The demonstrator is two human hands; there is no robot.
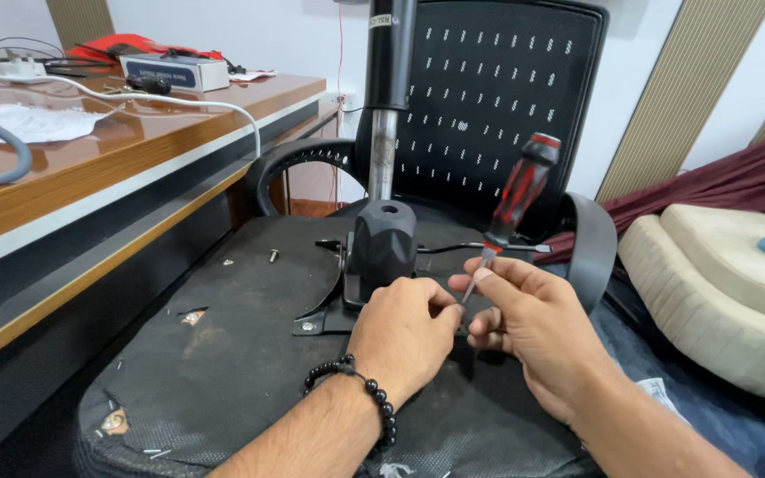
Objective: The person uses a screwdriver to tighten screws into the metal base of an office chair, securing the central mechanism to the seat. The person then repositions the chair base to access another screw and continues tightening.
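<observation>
Head view: an office chair lies upturned, the underside of its seat (223,354) facing up, its black mechanism housing (382,248) at the middle.
Screwdriver: a red-and-black-handled screwdriver (515,199) stands tilted, handle up and to the right, tip down beside the housing; the tip itself is hidden behind the hands.
Right hand: the right hand (533,319) pinches the metal shank low between thumb and fingers, closed on it.
Left hand: the left hand (405,332) is curled at the tip, against the housing base; whether it holds a screw I cannot tell.
Doing it well: I judge the blade should seat squarely and the shaft come more upright before turning.
Nearby: a loose screw (274,256) lies on the seat, well apart from both hands.
</observation>
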